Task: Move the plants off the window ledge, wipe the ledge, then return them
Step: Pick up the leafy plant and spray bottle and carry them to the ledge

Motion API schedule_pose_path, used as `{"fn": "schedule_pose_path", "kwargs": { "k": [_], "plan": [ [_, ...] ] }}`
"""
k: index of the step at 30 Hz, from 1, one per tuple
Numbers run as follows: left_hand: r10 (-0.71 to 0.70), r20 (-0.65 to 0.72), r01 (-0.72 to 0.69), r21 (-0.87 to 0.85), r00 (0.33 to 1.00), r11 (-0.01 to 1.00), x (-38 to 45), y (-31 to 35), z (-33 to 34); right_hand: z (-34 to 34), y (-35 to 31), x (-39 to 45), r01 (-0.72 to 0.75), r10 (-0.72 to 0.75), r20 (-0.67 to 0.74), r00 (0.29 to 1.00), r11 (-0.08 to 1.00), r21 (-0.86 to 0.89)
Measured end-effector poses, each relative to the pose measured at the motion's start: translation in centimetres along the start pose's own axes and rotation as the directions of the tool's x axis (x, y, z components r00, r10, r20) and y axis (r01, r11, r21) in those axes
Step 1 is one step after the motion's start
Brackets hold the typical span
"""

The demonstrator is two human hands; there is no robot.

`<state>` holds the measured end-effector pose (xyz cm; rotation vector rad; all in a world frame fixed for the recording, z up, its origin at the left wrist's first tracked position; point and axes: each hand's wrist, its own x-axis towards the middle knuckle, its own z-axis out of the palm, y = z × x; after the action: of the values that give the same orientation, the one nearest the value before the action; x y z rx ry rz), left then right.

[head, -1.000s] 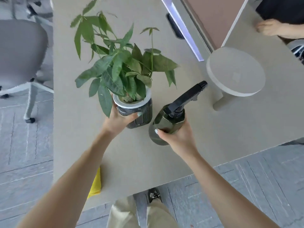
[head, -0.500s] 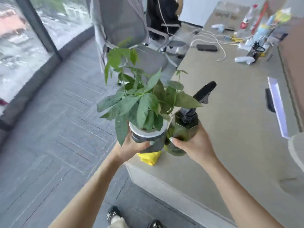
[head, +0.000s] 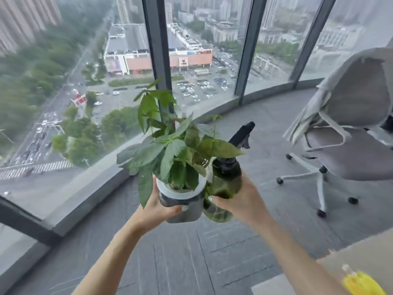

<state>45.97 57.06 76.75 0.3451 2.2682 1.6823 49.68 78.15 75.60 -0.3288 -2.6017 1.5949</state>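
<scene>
Carrying both items toward the glass at once, by the look of it: potted plant point(head: 180, 167) in the left hand point(head: 157, 206), dark green spray bottle point(head: 225, 186) in the right hand point(head: 242, 201). Both are held out in front at chest level, over the grey floor point(head: 191, 252), not resting on anything.

Pot and bottle sit side by side, touching or nearly so; probably pressed together to keep the load steady while walking. Pot is upright, so soil stays in. Leaves overhang the bottle's black trigger head point(head: 242, 133), which points up and away.

Left hand: fingers and thumb curled round the lower dark wall of the pot, below the white rim, grasping it from the side. Right hand: wrapped round the bottle's body, thumb across the front, firm hold. Neither hand is free.

Window ledge point(head: 102, 188) runs along the base of the curved glass, ahead and to the left, well apart from the plant. Judging from that, this is the return leg and the plant is not yet set down.

Office chair point(head: 350, 133) stands to the right; yellow cloth point(head: 359, 284) lies on the table point(head: 361, 252) corner, bottom right.
</scene>
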Motion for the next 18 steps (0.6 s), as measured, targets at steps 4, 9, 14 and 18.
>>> {"fn": "schedule_pose_path", "kwargs": {
  "k": [4, 9, 14, 18],
  "plan": [
    [-0.112, -0.19, 0.116, 0.01, 0.976, 0.993, -1.2, -3.9, -12.0, 11.6, -5.4, 4.6, 0.096, -0.1, 0.183, 0.978, 0.995, 0.029],
    [-0.147, -0.465, 0.171, 0.011, 0.873, 0.985, -4.2, -6.8, -23.5, 25.4, -12.1, 8.2, 0.156, -0.175, 0.408, 0.896, 0.985, 0.079],
    [-0.195, -0.626, 0.214, -0.046, 0.755, 0.976, -6.7, -11.4, -32.6, 37.6, -17.0, 11.2, 0.137, -0.168, 0.593, 0.788, 0.986, 0.097],
    [-0.178, -0.695, 0.178, -0.074, 0.696, 0.981, -6.3, -14.3, -38.7, 45.3, -20.1, 14.3, 0.164, -0.174, 0.681, 0.711, 0.983, 0.08]
  ]
}}
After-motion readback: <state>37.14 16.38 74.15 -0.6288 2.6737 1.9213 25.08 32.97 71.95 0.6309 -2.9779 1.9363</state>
